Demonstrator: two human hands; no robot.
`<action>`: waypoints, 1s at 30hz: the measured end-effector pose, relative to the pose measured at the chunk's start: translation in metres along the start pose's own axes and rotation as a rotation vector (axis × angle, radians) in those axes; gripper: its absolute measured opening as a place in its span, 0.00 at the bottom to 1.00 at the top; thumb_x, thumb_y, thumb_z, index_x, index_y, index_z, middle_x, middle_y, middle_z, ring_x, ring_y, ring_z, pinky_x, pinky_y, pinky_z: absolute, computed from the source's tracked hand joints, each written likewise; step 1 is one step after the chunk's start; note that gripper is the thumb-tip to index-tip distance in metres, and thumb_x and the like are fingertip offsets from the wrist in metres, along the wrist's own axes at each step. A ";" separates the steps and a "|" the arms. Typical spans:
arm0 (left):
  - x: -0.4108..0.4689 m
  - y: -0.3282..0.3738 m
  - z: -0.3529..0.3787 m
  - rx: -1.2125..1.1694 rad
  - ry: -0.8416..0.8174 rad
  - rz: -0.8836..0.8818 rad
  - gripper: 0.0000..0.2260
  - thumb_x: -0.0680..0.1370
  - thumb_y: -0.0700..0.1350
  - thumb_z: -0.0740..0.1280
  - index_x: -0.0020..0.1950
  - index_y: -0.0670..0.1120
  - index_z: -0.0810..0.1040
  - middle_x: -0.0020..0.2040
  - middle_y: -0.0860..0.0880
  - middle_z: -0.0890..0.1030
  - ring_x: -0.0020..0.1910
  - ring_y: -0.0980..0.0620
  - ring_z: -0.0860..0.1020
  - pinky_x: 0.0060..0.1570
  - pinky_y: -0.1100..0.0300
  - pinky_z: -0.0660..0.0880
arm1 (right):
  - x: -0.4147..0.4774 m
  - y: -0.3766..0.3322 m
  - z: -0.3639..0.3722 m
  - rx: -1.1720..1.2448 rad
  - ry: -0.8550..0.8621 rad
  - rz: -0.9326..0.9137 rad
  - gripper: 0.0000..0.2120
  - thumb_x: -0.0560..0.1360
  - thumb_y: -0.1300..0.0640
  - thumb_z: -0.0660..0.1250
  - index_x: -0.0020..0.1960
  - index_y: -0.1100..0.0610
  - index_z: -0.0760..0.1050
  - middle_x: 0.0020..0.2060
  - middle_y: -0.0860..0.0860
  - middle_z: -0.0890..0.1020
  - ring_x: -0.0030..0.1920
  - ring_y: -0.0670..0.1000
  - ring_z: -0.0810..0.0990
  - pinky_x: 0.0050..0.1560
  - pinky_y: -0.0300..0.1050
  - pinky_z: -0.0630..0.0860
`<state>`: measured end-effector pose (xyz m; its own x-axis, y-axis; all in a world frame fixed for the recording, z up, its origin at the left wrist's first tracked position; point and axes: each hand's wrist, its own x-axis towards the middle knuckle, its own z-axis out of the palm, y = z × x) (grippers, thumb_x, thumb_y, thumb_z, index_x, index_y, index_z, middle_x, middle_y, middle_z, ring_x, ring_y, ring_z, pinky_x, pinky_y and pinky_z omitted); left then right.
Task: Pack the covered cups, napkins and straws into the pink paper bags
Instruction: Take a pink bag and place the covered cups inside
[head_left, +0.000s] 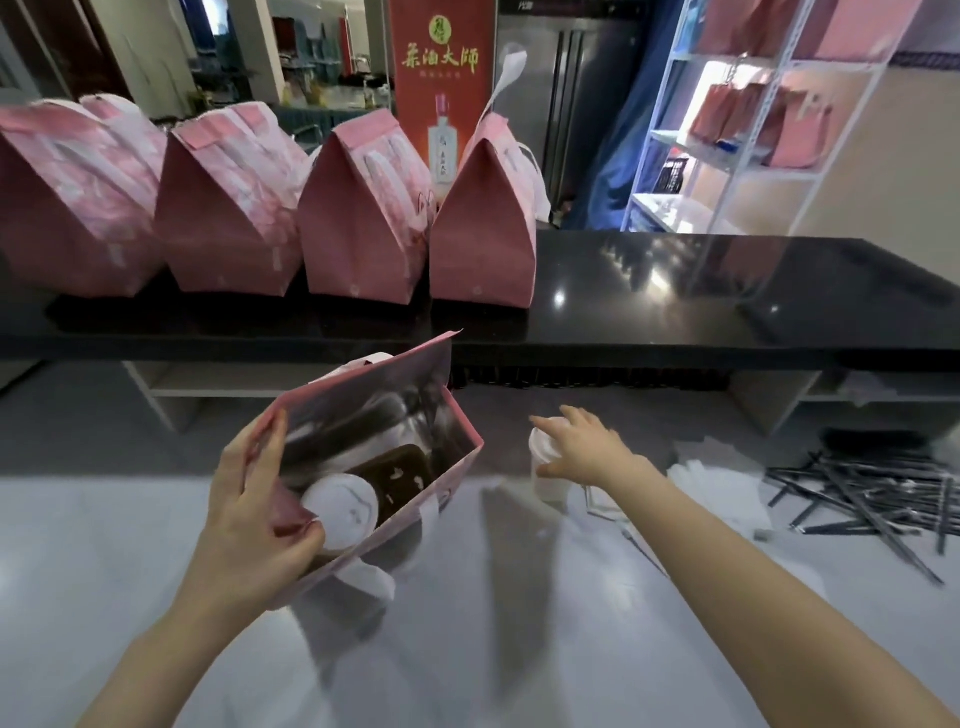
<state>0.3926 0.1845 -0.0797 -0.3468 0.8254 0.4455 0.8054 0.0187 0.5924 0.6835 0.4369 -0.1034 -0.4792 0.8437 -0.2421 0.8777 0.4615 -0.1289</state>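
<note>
An open pink paper bag (436, 405) stands tilted on the steel worktop. My left hand (254, 499) grips its near left edge, thumb inside. Inside the bag sit one white covered cup (343, 512) and a dark brown cup holder (402, 475). To the right, my right hand (582, 447) curls over the lid of a second white covered cup (545, 467) that stands on the worktop. White napkins (711, 488) lie further right, and a heap of black wrapped straws (872, 499) lies beyond them.
Several closed pink bags (358, 228) stand in a row on the raised black counter (701, 301) at the back. A white shelf unit (748, 130) with more pink bags is at the far right. A red poster stands behind the counter.
</note>
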 end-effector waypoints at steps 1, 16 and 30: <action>0.000 0.000 0.000 -0.004 -0.005 0.000 0.50 0.64 0.33 0.77 0.79 0.52 0.54 0.75 0.58 0.53 0.73 0.49 0.61 0.53 0.45 0.80 | 0.002 0.002 0.001 0.006 -0.016 -0.002 0.37 0.72 0.41 0.67 0.75 0.39 0.52 0.76 0.53 0.54 0.75 0.60 0.53 0.69 0.66 0.60; 0.009 0.004 0.000 -0.021 -0.017 0.012 0.50 0.66 0.36 0.75 0.78 0.61 0.50 0.75 0.62 0.53 0.71 0.58 0.60 0.52 0.60 0.78 | -0.088 -0.017 -0.042 0.246 0.506 -0.212 0.29 0.68 0.51 0.73 0.66 0.40 0.68 0.66 0.47 0.65 0.65 0.54 0.66 0.54 0.57 0.75; 0.005 0.002 -0.010 -0.053 -0.054 0.080 0.46 0.67 0.34 0.72 0.79 0.54 0.53 0.73 0.67 0.50 0.71 0.61 0.57 0.58 0.81 0.59 | -0.117 -0.157 -0.086 0.156 0.472 -0.624 0.30 0.68 0.53 0.72 0.67 0.41 0.66 0.70 0.48 0.63 0.69 0.53 0.62 0.60 0.50 0.72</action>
<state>0.3878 0.1837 -0.0696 -0.2548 0.8522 0.4570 0.8026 -0.0772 0.5914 0.6012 0.2894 0.0277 -0.8024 0.4854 0.3471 0.4207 0.8727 -0.2479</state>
